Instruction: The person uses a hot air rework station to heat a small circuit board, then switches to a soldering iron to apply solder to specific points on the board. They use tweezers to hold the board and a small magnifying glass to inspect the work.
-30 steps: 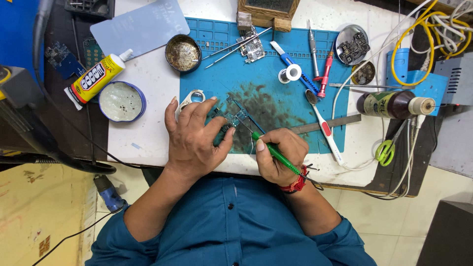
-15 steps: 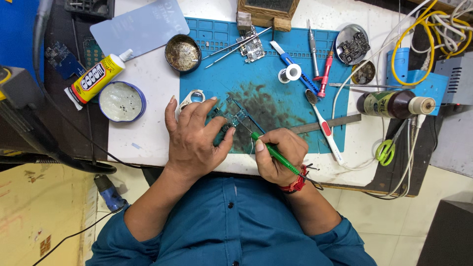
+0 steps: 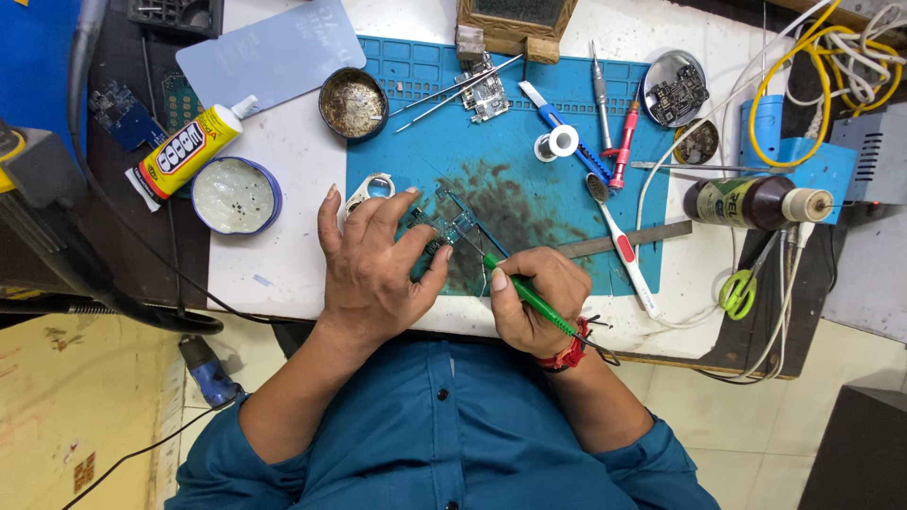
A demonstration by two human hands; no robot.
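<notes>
Two hands at centre frame, over blue mat. Left hand pins small circuit board flat, fingers spread, thumb at board edge. Right hand closed round green-handled tool, tip touching board. Step looks like probing or soldering work on board; next move calls for steady tip, board held firm. Solder spool and glue tube lie upper frame, untouched. Versus earlier frame: hands, tool, board unchanged in place.
</notes>
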